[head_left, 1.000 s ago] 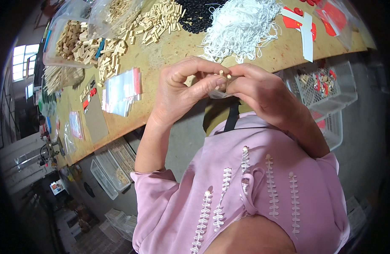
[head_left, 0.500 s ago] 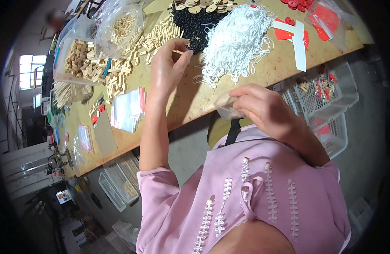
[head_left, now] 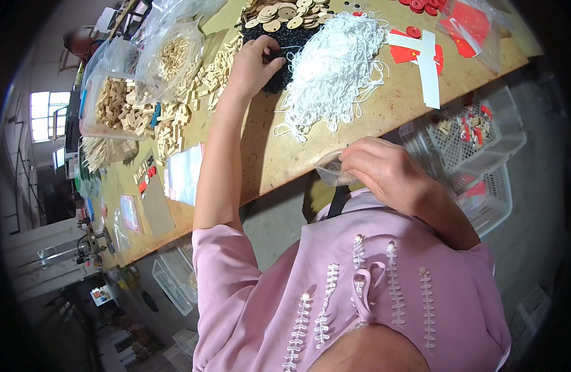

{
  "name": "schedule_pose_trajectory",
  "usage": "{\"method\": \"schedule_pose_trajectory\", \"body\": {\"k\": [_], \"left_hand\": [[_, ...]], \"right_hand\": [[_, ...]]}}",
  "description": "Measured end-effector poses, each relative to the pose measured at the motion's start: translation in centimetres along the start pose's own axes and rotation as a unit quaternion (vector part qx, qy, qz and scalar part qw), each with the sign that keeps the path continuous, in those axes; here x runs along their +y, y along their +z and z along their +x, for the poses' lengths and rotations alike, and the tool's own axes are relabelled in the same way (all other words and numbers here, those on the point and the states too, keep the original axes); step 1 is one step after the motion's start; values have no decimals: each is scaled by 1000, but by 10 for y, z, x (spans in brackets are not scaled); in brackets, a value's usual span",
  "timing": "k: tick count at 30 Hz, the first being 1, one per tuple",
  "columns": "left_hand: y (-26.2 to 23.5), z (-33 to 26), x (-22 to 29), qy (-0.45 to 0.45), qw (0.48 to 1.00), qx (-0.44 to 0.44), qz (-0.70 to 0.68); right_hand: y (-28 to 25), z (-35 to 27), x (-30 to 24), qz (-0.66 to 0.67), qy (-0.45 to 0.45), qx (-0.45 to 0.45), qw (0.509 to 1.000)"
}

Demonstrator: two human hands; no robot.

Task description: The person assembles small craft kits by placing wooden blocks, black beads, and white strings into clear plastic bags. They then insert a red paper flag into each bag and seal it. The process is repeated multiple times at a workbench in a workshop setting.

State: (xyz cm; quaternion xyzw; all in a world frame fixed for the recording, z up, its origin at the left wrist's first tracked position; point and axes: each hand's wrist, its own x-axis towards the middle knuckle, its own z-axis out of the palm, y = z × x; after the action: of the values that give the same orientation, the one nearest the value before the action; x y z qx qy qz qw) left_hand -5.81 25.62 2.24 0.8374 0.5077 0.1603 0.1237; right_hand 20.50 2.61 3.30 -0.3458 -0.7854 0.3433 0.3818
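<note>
My left hand (head_left: 253,67) reaches over a heap of small black pieces (head_left: 273,77) at the far side of the table. Its fingers are bent, with a gap between thumb and forefinger; the fingertips are partly hidden. Close to the table's front edge, my right hand (head_left: 391,168) pinches a small clear plastic bag (head_left: 336,174). Something pale shows inside the bag, too unclear to name. Just right of my left hand lies a big tangle of white string loops (head_left: 332,77). Round wooden discs (head_left: 286,11) are piled beyond the black heap.
Wooden blocks (head_left: 172,127) and a filled plastic tub (head_left: 90,118) stand at left, near flat clear bags (head_left: 183,173). Red paper flags (head_left: 403,53), white strips (head_left: 429,77) and red wheels (head_left: 422,5) lie at right. Plastic baskets (head_left: 499,133) sit below the table's edge.
My left hand has moved a little farther away over the black heap. My right hand stays near the table's edge with the bag. The whole view has shifted slightly.
</note>
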Motion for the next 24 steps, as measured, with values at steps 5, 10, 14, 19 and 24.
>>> {"method": "schedule_pose_trajectory", "body": {"k": [5, 10, 14, 19, 24], "left_hand": [[7, -4, -4, -48, 996, 44, -64], [7, -5, -23, -105, 985, 53, -126], [-3, -8, -1, -52, 997, 28, -49], [-2, -2, 4, -33, 999, 19, 3], [-4, 6, 8, -47, 998, -14, 27]], "right_hand": [[2, -2, 3, 0, -5, -7, 1000], [3, -5, 4, 5, 2, -10, 1000], [4, -6, 6, 2, -1, -15, 1000], [10, -4, 4, 11, -17, -24, 1000], [14, -8, 6, 20, -22, -13, 999]]}}
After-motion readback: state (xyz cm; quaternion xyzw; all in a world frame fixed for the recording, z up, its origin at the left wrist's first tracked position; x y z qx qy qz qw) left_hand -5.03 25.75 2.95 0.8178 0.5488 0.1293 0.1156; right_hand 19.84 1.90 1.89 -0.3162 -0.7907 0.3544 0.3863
